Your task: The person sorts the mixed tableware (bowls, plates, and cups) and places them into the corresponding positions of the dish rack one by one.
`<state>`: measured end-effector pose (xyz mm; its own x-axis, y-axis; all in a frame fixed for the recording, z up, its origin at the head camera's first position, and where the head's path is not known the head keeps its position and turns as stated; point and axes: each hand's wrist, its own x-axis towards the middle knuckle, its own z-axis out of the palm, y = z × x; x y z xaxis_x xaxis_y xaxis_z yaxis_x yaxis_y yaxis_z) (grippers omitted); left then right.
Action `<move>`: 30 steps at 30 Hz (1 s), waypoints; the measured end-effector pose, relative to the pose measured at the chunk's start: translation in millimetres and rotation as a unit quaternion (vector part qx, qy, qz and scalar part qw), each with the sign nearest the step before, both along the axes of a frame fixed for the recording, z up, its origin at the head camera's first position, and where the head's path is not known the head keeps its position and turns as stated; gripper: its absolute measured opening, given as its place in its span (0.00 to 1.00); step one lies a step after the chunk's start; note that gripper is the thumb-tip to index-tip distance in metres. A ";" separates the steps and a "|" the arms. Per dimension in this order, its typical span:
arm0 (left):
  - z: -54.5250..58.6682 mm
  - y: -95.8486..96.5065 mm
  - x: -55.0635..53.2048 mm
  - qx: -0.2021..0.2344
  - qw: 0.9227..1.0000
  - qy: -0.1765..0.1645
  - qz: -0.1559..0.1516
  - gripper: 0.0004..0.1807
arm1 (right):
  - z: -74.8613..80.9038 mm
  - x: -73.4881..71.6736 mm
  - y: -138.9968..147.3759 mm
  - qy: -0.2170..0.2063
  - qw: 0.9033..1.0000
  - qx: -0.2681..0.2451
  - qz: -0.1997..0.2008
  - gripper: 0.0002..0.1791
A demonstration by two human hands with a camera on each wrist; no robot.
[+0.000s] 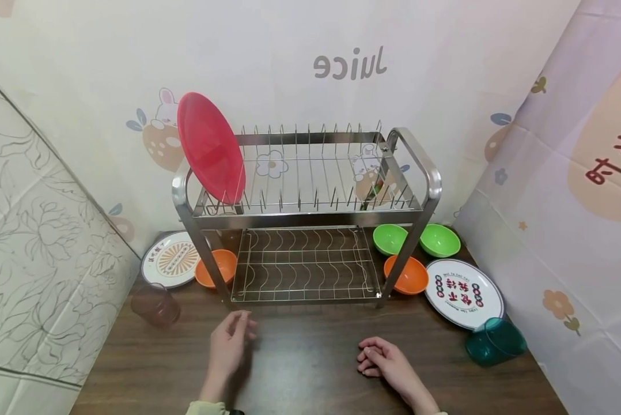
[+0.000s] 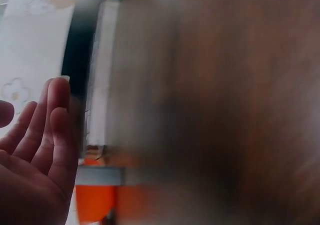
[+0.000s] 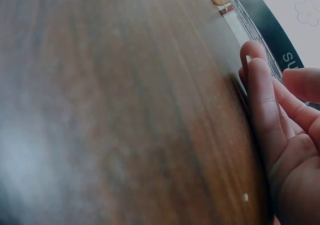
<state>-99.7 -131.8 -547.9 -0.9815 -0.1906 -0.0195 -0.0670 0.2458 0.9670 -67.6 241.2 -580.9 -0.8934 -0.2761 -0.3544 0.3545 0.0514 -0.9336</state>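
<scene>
A two-tier metal dish rack [image 1: 310,219] stands on the brown wooden table [image 1: 300,357]. At the left end of its upper tier a red plate [image 1: 209,147] is propped on edge. My left hand [image 1: 230,341] is over the table in front of the rack's left leg, its fingers loosely bent around nothing. Farther right, my right hand [image 1: 383,362] rests near the table with relaxed, slightly curled fingers and nothing in them. Both wrist views show the hands empty, the left fingers [image 2: 61,130] and right fingers [image 3: 262,95] partly extended.
On the left are a white plate [image 1: 160,265], an orange bowl [image 1: 222,266] and a clear pinkish cup [image 1: 156,304]. On the right are green bowls [image 1: 440,240], another orange bowl [image 1: 411,275], a printed white plate [image 1: 463,291] and a teal cup [image 1: 494,343]. Printed cloth walls [image 1: 290,63] enclose the table.
</scene>
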 end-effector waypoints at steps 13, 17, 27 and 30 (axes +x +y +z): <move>-22.2 24.2 5.1 0.092 0.981 -0.104 -0.134 0.20 | 0.6 0.3 0.7 0.000 1.000 0.000 -0.001 0.19; -33.2 22.1 5.6 0.116 0.971 -0.137 -0.156 0.23 | -0.5 0.5 -1.4 -0.002 1.000 0.000 0.000 0.19; -43.6 16.1 1.2 0.135 0.968 -0.143 -0.159 0.23 | 10.3 5.0 1.8 0.020 0.999 0.028 0.012 0.20; -44.6 16.4 -2.1 0.134 0.969 -0.135 -0.157 0.22 | 19.7 2.0 12.1 0.054 0.997 0.059 0.002 0.20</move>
<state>-101.8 -115.4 -592.6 -0.9422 0.1646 -0.2919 -0.2897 0.0378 0.9564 -65.6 253.2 -561.2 -0.9274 -0.2408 -0.2862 0.2515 0.1648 -0.9537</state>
